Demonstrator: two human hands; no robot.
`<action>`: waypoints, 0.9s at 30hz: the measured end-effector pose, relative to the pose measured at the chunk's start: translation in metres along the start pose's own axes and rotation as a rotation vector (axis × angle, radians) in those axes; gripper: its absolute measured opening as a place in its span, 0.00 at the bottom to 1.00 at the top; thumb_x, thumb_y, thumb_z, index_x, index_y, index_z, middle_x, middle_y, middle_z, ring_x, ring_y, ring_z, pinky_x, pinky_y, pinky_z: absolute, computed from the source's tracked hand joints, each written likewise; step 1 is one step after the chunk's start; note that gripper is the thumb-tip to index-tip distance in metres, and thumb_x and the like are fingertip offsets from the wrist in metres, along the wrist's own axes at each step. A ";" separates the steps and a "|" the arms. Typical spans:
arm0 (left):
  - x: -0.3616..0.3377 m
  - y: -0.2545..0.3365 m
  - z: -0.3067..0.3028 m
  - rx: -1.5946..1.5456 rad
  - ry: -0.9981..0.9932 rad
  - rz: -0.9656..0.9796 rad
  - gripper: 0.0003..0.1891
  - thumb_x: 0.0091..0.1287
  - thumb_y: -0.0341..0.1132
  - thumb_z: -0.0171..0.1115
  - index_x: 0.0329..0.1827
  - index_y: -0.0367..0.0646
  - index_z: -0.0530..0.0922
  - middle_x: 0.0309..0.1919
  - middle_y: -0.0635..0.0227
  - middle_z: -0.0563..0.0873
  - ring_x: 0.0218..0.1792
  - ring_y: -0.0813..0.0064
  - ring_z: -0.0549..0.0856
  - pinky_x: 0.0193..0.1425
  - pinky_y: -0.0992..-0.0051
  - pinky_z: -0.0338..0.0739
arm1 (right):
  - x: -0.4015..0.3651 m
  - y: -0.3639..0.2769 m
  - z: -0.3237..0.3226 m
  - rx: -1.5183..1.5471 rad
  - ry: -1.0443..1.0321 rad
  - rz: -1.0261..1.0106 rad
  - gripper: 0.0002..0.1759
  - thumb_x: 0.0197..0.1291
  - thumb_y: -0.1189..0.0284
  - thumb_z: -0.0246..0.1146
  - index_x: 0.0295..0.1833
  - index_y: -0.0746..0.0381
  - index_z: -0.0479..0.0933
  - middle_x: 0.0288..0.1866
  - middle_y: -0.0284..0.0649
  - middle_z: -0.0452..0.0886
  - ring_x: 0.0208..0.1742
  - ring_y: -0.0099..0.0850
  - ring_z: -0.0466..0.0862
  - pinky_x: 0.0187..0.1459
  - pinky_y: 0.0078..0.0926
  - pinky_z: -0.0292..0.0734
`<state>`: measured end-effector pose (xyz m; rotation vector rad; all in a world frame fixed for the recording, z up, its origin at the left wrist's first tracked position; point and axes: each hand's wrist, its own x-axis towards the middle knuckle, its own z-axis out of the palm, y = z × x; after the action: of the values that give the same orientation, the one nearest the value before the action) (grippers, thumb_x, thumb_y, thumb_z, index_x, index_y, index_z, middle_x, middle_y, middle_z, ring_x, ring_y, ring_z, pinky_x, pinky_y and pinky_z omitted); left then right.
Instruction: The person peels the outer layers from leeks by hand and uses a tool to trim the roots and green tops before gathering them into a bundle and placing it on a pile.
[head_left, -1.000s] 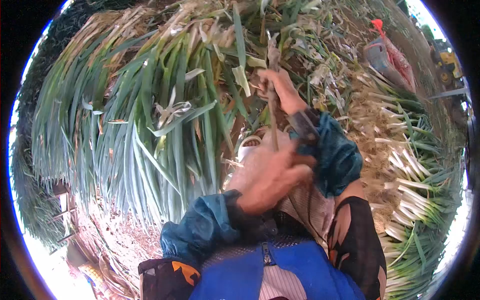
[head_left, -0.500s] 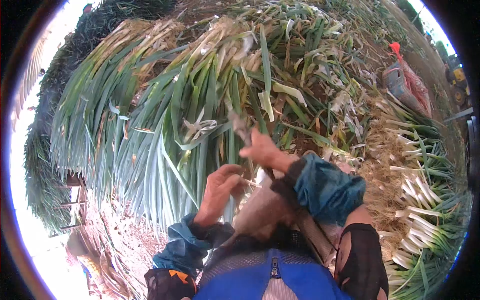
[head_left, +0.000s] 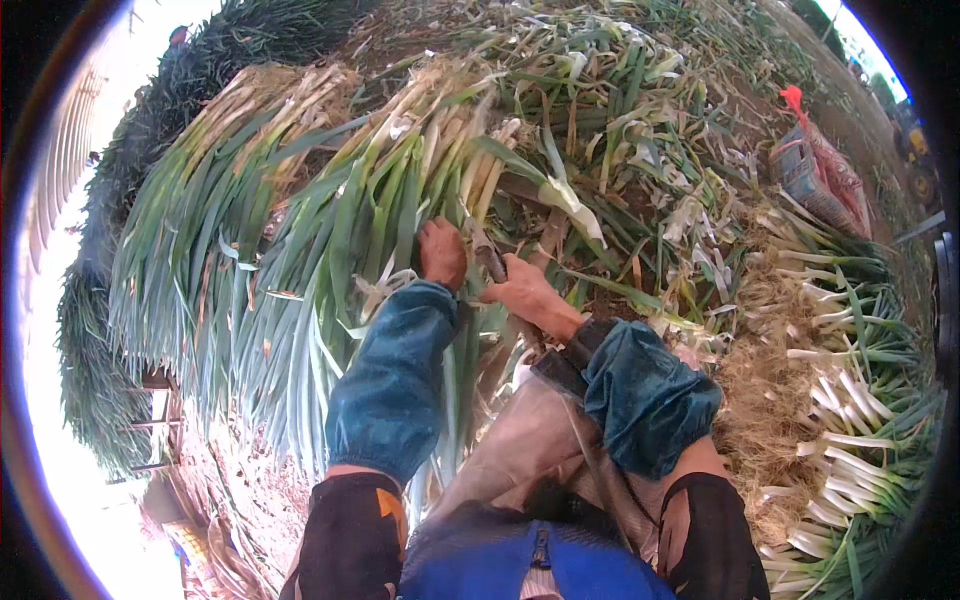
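Observation:
Long green onions [head_left: 340,210] lie in a thick row, their pale root ends toward the top and their leaves hanging toward me. My left hand [head_left: 442,254] is closed among the leaves near the right end of this row; what its fingers grip is hidden in the greenery. Just right of it, my right hand [head_left: 530,294] is wrapped round a dark, dirty tool [head_left: 486,252] whose thin end points up at the onions. Loose stripped leaves [head_left: 575,208] lie beyond the right hand.
Cleaned onions with white stems [head_left: 850,460] are laid along the right side, roots inward. A bag with a red tie [head_left: 820,182] sits at the upper right. Leaf scraps [head_left: 640,150] cover the ground at the top. A darker onion heap [head_left: 95,370] stands far left.
My left hand has reached up and forward from near my lap into the onion leaves. My right hand stays round the tool, nearly in place. Some leaves near the hands have shifted.

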<state>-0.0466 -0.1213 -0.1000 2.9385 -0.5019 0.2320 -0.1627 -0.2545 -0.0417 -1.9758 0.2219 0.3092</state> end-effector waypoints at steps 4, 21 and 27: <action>0.017 -0.003 0.001 0.019 -0.014 -0.018 0.11 0.59 0.32 0.56 0.44 0.38 0.75 0.39 0.53 0.82 0.40 0.48 0.83 0.40 0.56 0.79 | 0.000 0.006 0.000 0.116 0.010 -0.055 0.29 0.44 0.62 0.67 0.47 0.70 0.69 0.43 0.60 0.78 0.48 0.51 0.79 0.51 0.38 0.73; -0.062 -0.026 -0.002 0.085 0.269 0.538 0.13 0.57 0.35 0.61 0.41 0.38 0.75 0.40 0.48 0.80 0.45 0.47 0.80 0.45 0.57 0.75 | -0.027 0.005 -0.010 0.008 -0.010 -0.017 0.28 0.45 0.61 0.65 0.46 0.71 0.70 0.42 0.60 0.80 0.45 0.50 0.81 0.47 0.38 0.75; 0.004 -0.015 0.008 -0.367 0.128 0.094 0.11 0.57 0.33 0.58 0.40 0.37 0.76 0.36 0.48 0.78 0.42 0.44 0.77 0.45 0.52 0.72 | -0.022 -0.003 -0.012 0.052 -0.090 0.027 0.27 0.44 0.62 0.66 0.46 0.69 0.72 0.42 0.57 0.80 0.44 0.45 0.81 0.47 0.35 0.74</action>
<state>-0.0373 -0.1100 -0.1091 2.5300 -0.5938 0.3018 -0.1809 -0.2639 -0.0271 -1.9039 0.1977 0.4049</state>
